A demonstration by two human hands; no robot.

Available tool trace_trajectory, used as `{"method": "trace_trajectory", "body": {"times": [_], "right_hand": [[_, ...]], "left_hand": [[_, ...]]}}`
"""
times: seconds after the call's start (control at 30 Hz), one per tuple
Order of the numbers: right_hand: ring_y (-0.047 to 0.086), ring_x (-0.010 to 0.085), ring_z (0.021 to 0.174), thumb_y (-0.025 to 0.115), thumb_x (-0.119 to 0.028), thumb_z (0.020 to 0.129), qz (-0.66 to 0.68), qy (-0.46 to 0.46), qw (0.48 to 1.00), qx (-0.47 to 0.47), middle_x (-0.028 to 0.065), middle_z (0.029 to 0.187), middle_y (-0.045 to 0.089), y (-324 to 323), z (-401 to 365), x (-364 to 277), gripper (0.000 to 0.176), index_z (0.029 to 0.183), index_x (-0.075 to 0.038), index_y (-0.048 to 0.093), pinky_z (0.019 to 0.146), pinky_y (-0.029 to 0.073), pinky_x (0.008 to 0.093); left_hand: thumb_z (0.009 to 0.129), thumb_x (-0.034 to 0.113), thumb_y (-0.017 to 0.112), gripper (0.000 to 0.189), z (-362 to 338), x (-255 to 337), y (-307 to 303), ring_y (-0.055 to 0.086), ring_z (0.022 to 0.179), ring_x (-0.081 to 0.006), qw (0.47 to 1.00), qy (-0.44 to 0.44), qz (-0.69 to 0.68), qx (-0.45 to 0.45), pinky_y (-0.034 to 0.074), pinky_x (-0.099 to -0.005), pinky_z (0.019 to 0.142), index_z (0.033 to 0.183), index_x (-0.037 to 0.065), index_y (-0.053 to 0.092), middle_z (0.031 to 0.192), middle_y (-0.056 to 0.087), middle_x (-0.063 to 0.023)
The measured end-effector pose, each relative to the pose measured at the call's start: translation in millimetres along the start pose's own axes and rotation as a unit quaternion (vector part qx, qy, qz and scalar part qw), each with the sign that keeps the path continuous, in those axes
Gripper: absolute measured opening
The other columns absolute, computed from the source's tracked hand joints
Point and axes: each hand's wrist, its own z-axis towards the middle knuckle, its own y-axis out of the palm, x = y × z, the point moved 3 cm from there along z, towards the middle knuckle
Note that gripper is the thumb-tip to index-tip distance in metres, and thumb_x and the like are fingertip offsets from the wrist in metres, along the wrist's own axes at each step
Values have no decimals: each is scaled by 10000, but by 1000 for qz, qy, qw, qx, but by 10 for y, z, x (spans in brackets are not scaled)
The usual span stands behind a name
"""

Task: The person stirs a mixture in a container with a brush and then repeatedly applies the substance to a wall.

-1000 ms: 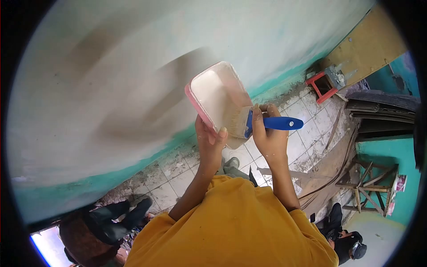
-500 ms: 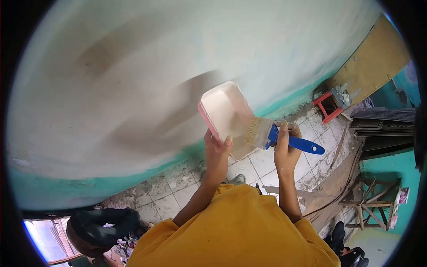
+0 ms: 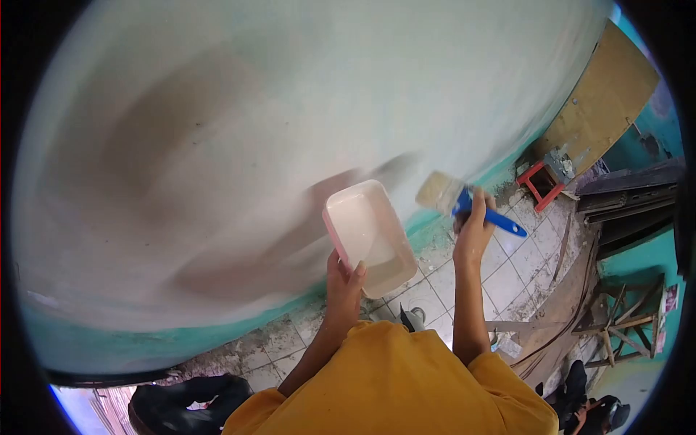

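Note:
A pinkish rectangular tub (image 3: 373, 235) with pale liquid inside is gripped at its lower left edge by my left hand (image 3: 345, 286), thumb over the rim. My right hand (image 3: 475, 228) holds a wide paintbrush (image 3: 504, 222) by its blue handle. The brush's pale bristles point up and left, beside the tub's upper right and apart from it. Behind both is a wall (image 3: 254, 109), whitish with a green band along its base; shadows fall on it.
A red stool (image 3: 540, 187) stands at the wall's far right, near a tan board (image 3: 605, 94). Dark stacked sheets (image 3: 631, 196) and a wooden frame (image 3: 623, 322) are at the right. Below lies a stained tiled floor (image 3: 500, 286). A dark object (image 3: 217, 406) sits at bottom left.
The brush has come up out of the tub area and is now apart from it, with my right hand higher. The tub sits lower in view, still in my left hand.

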Motion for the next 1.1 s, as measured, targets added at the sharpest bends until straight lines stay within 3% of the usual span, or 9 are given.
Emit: {"method": "trace_trajectory", "body": {"times": [0.17, 0.3, 0.47, 0.57, 0.7, 0.8, 0.9, 0.97, 1.1], "right_hand": [[405, 48, 530, 548, -315, 1005, 151, -44, 987, -22, -29, 686, 478, 791, 276, -89, 326, 1183, -42, 569, 464, 314, 220], [421, 65, 539, 538, -299, 1008, 173, -80, 982, -14, -11, 711, 497, 1082, 368, 207, 351, 1237, -34, 537, 468, 337, 229], [515, 71, 562, 546, -269, 987, 50, 35, 997, 46, 43, 730, 602, 733, 141, 1142, 351, 1232, -19, 528, 469, 397, 223], [534, 73, 560, 534, -244, 983, -19, 30, 999, 31, 61, 731, 630, 626, 141, 1148, 325, 1221, -23, 529, 463, 408, 226], [524, 104, 524, 559, -243, 983, 50, -109, 993, -4, 69, 687, 586, 1037, 396, 72, 329, 1161, 33, 545, 429, 389, 246], [538, 132, 572, 574, -233, 968, 108, -194, 973, -60, 65, 744, 568, 1373, 584, -814, 323, 1141, 40, 586, 517, 443, 266], [521, 133, 584, 561, -232, 983, 176, -219, 957, -71, 59, 791, 566, 1497, 657, -1079, 316, 1162, 28, 572, 520, 434, 275], [498, 127, 568, 546, -240, 995, 240, -189, 951, -53, 50, 803, 563, 1441, 632, -750, 331, 1205, 15, 536, 517, 428, 276], [454, 95, 510, 516, -320, 1001, 121, -69, 990, -13, 29, 766, 535, 1071, 331, 557, 345, 1204, -42, 516, 469, 342, 241]], "left_hand": [[955, 143, 624, 676, -50, 133, -400, 446, 1288, -212, 999, -50, -9, 7, 396, -371, 1065, 1476, 37, 206, 1391, 434, -126], [953, 148, 627, 662, -112, 178, -646, 437, 1302, -215, 996, -77, -20, 35, 384, -378, 1087, 1471, 43, 229, 1414, 415, -122], [940, 180, 649, 676, -153, 232, -793, 414, 1325, -215, 996, -88, -15, 30, 358, -382, 1106, 1464, 37, 246, 1423, 407, -116], [938, 200, 654, 678, -173, 216, -858, 411, 1326, -211, 995, -94, -14, 25, 353, -371, 1102, 1462, 39, 254, 1421, 409, -110], [943, 215, 648, 667, -173, 304, -836, 438, 1296, -203, 994, -103, 11, 18, 377, -356, 1072, 1461, 48, 262, 1399, 430, -100], [944, 207, 647, 662, -161, 316, -879, 462, 1270, -196, 994, -107, 16, -19, 400, -352, 1051, 1463, 59, 264, 1377, 454, -92], [949, 181, 634, 641, -160, 322, -852, 477, 1252, -189, 994, -107, -21, -16, 419, -343, 1031, 1463, 68, 268, 1360, 470, -93], [952, 173, 630, 634, -141, 279, -883, 476, 1255, -193, 993, -112, -22, -10, 421, -351, 1034, 1460, 62, 268, 1360, 468, -100], [961, 162, 619, 616, -132, 198, -896, 474, 1259, -198, 994, -102, -26, 7, 425, -368, 1044, 1456, 59, 269, 1349, 469, -113]]}}
